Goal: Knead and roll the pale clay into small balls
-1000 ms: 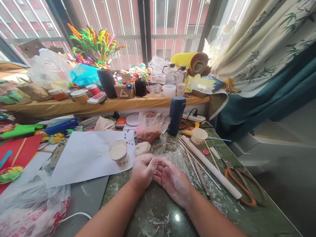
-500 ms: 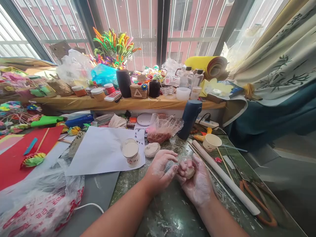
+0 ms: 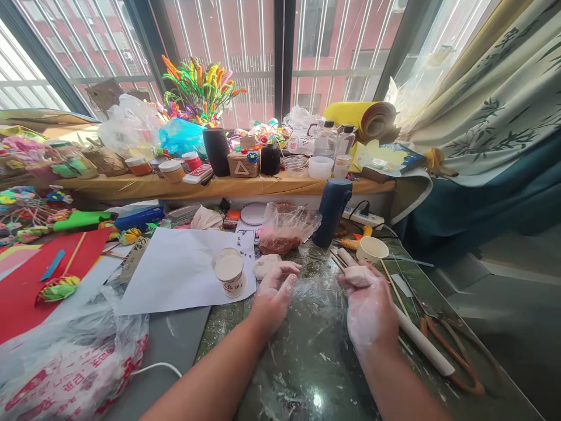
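Observation:
A pale lump of clay (image 3: 357, 276) sits in the curled fingers of my right hand (image 3: 371, 310), whose skin is dusted white. That hand is above the white rolling pin (image 3: 423, 345) and hides part of it. My left hand (image 3: 272, 298) holds nothing; its fingers are bent and apart over the dark table (image 3: 315, 351). Just beyond it lies a flattened piece of pale clay (image 3: 264, 266), partly covered by the fingers. A paper cup (image 3: 231, 275) with white at its top stands on a white sheet (image 3: 175, 275) to the left.
A bag of reddish-brown material (image 3: 284, 234) and a dark blue flask (image 3: 332, 213) stand at the back. To the right are an empty paper cup (image 3: 372, 250), thin sticks and orange-handled scissors (image 3: 456, 356). A plastic bag (image 3: 79, 362) and red paper (image 3: 48, 269) lie left.
My hands have parted. The right hand has moved right with the clay lump, over the rolling pin; the left has drawn slightly left, towards the flattened clay.

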A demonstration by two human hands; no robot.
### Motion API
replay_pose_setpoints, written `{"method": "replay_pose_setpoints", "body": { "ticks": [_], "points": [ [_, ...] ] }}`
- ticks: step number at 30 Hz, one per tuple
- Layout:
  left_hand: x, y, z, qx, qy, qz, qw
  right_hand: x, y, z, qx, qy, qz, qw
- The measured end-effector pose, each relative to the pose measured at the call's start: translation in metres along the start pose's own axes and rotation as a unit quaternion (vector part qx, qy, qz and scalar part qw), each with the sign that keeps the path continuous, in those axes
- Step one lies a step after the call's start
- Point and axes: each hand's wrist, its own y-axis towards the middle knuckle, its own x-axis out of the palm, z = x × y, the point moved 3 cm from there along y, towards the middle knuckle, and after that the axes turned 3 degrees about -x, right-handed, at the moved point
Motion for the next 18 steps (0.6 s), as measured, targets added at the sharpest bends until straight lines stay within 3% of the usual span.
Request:
{"method": "replay_pose_setpoints", "body": {
  "ticks": [2,3,5,7,9,13,18],
  "points": [
    [0.003,0.003,-0.004,-0.071,-0.098,0.012,0.993,-0.004,-0.004,-0.014,-0.133,-0.047,0.081,0.987],
    [0.005,0.003,-0.005,-0.107,-0.149,0.013,0.983,-0.002,-0.010,-0.019,-0.180,-0.083,0.085,0.977],
    [0.011,0.003,-0.004,-0.175,-0.242,-0.003,0.954,0.011,-0.027,-0.019,-0.216,-0.185,-0.025,0.958],
    [0.014,0.001,0.000,-0.230,-0.290,-0.014,0.929,0.025,-0.044,-0.009,-0.186,-0.278,-0.171,0.927],
    [0.014,-0.002,0.003,-0.259,-0.282,-0.001,0.924,0.029,-0.053,0.001,-0.160,-0.313,-0.233,0.907],
    [0.006,0.000,0.008,-0.239,-0.243,0.053,0.939,0.021,-0.046,0.006,-0.165,-0.306,-0.189,0.918],
    [-0.006,0.005,0.009,-0.156,-0.194,0.119,0.961,0.017,-0.035,0.014,-0.082,-0.323,-0.185,0.925]
  ]
}}
